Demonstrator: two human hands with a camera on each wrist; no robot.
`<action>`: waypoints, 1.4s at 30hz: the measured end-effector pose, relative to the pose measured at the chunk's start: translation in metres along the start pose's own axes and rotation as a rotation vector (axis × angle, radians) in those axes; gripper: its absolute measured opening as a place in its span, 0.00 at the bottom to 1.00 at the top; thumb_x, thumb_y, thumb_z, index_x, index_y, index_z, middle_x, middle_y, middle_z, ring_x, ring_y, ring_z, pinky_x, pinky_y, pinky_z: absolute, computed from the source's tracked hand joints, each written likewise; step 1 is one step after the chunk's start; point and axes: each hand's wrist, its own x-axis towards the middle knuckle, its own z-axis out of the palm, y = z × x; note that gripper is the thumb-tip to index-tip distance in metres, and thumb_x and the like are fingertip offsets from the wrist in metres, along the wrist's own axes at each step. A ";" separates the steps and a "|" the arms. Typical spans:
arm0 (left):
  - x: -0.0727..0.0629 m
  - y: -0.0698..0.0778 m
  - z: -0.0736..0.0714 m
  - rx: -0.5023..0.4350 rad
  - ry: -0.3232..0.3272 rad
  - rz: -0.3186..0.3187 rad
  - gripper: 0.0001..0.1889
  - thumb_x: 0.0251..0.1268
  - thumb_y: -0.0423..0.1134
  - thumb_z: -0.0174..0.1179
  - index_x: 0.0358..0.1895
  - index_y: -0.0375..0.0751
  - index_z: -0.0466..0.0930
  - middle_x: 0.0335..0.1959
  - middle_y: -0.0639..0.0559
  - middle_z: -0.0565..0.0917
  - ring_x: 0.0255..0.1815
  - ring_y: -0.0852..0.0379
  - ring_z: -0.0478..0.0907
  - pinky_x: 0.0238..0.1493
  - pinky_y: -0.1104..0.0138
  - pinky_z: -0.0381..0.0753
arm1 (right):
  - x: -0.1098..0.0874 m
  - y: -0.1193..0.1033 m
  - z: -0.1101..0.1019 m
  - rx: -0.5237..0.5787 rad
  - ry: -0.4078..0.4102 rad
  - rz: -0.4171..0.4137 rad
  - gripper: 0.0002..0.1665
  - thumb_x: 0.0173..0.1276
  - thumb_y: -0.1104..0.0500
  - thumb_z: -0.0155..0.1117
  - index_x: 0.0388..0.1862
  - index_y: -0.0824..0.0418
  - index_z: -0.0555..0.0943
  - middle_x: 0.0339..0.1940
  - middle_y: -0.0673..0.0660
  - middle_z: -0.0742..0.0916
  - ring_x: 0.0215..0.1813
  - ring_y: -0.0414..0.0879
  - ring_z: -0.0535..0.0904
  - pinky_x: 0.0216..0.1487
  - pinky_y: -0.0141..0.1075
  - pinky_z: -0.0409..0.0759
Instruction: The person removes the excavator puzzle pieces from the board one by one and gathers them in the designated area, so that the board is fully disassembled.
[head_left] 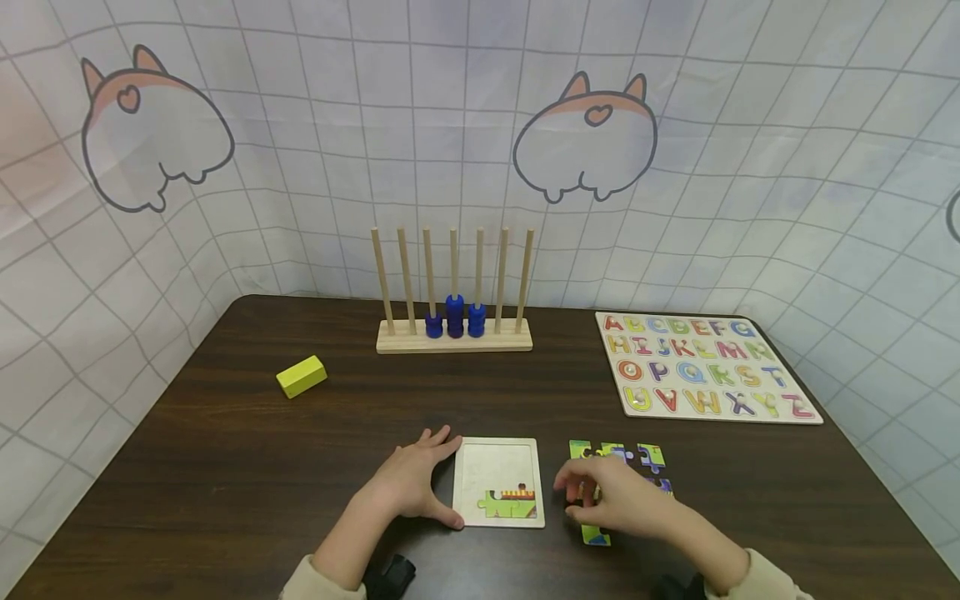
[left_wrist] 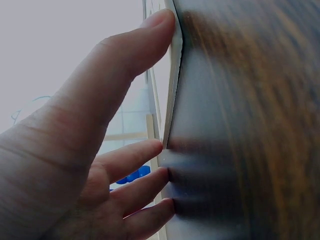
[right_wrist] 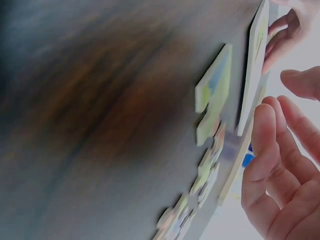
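A square wooden puzzle tray (head_left: 491,462) lies on the table with joined jigsaw pieces (head_left: 510,507) in its lower right part. My left hand (head_left: 408,479) is spread along the tray's left side, thumb at the lower corner and a fingertip near the upper one. In the left wrist view, the thumb presses the tray's edge (left_wrist: 173,65). To the right of the tray, my right hand (head_left: 618,496) hovers over several loose jigsaw pieces (head_left: 652,457), partly hiding them. Its fingers bend loosely, and the right wrist view shows a gap between thumb and fingertips with nothing in it.
Behind the tray stands a wooden peg rack (head_left: 453,342) with blue beads on its middle pegs. A yellow block (head_left: 302,377) lies at the left. An alphabet board (head_left: 705,367) lies at the back right. Patterned cloth (head_left: 450,125) hangs behind the dark table (head_left: 225,467).
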 end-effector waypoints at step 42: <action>0.000 0.002 -0.002 -0.013 -0.004 -0.001 0.53 0.28 0.55 0.76 0.66 0.41 0.64 0.69 0.41 0.59 0.68 0.39 0.53 0.58 0.36 0.53 | 0.060 -0.026 0.029 -0.063 -0.100 0.022 0.13 0.45 0.62 0.75 0.29 0.61 0.80 0.18 0.50 0.77 0.21 0.33 0.67 0.24 0.26 0.69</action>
